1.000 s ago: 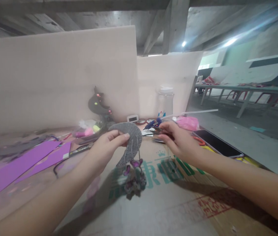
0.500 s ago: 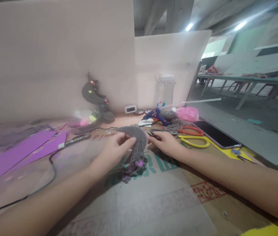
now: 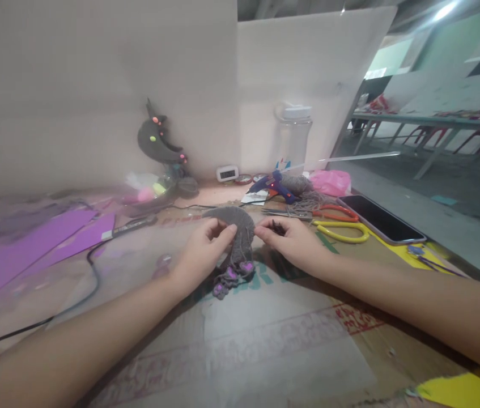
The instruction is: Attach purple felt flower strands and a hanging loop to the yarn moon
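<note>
A grey yarn-wrapped crescent is pinched between the thumb and fingers of my left hand. Small grey flowers with purple centres cluster at its lower end. At the crescent's right edge, the thumb and fingertip of my right hand are pressed together, close to or touching the yarn. A dark slim tool is tucked within the right fingers; its kind cannot be made out, and whether the fingertips hold a strand is too small to tell.
Behind stand a finished dark crescent, a clear bottle, and a blue glue gun. To the right are yellow-handled scissors, red-handled pliers and a phone. Purple sheets, a cutter and a black cable lie left.
The right fingertips have closed into a pinch at the crescent's edge, and the dark tool's points no longer show beyond them. The camera view has tilted slightly downward.
</note>
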`<action>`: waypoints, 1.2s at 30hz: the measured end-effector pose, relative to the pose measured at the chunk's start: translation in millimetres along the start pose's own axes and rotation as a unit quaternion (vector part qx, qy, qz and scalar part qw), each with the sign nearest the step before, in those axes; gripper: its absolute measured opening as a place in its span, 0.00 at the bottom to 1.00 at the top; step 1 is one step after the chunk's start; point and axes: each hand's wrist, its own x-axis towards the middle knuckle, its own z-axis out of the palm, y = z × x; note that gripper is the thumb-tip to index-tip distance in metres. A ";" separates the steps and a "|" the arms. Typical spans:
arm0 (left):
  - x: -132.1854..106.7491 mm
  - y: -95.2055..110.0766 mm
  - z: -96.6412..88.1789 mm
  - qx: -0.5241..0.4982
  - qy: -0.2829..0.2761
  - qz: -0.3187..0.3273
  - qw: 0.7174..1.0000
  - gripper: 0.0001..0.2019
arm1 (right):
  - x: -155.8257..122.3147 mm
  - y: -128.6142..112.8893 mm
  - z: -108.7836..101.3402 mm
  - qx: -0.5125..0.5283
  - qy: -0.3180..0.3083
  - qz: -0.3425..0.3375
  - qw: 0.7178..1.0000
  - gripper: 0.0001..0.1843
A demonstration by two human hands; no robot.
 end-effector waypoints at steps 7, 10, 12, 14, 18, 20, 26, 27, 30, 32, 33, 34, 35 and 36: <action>-6.1 8.0 0.3 0.110 -0.051 0.032 0.992 0.17 | -4.2 -2.6 4.9 -0.015 0.022 -0.013 1.000 0.10; -7.4 9.5 1.0 0.151 -0.052 0.015 0.987 0.16 | -5.7 -3.1 5.9 -0.039 0.018 -0.035 0.998 0.09; -7.6 9.1 1.7 0.149 -0.051 0.008 0.987 0.16 | -6.0 -2.6 6.9 -0.045 0.016 -0.046 0.998 0.09; -7.3 7.8 2.3 0.151 -0.047 0.007 0.987 0.16 | -5.9 -1.4 7.8 -0.045 0.013 -0.048 0.998 0.09; -5.5 3.2 2.3 0.175 -0.034 -0.001 0.984 0.16 | -5.4 -0.1 7.9 -0.037 0.011 -0.036 0.999 0.09; -4.4 0.1 1.8 0.153 -0.043 0.008 0.987 0.15 | -5.0 -0.8 7.1 -0.031 0.017 -0.032 0.999 0.09; -3.5 -3.7 1.3 0.062 -0.080 0.052 0.994 0.16 | -4.1 -3.3 5.2 -0.001 0.027 -0.020 0.999 0.09; -3.8 -3.1 1.4 0.041 -0.085 0.058 0.994 0.17 | -4.0 -3.3 5.0 0.007 0.029 -0.017 0.999 0.09; -3.6 -1.7 1.8 -0.014 -0.052 0.046 0.997 0.19 | -3.3 -1.7 4.3 0.035 0.041 0.000 0.999 0.09; -1.6 -2.3 1.4 -0.036 -0.006 0.037 0.999 0.19 | -2.4 0.3 3.9 0.058 0.056 0.011 0.997 0.10; -0.1 -2.9 0.9 -0.042 0.013 0.036 0.998 0.18 | -1.9 1.3 3.8 0.070 0.062 0.016 0.995 0.10; 1.6 -3.6 0.3 -0.041 0.026 0.032 0.998 0.17 | -1.4 2.4 3.8 0.081 0.065 0.020 0.994 0.10; 3.3 -4.3 -0.5 -0.035 0.031 0.026 0.999 0.16 | -0.9 3.2 3.8 0.089 0.068 0.021 0.993 0.10; 4.7 -4.7 -1.2 -0.025 0.033 0.020 0.999 0.15 | -0.6 3.7 3.8 0.093 0.068 0.022 0.993 0.10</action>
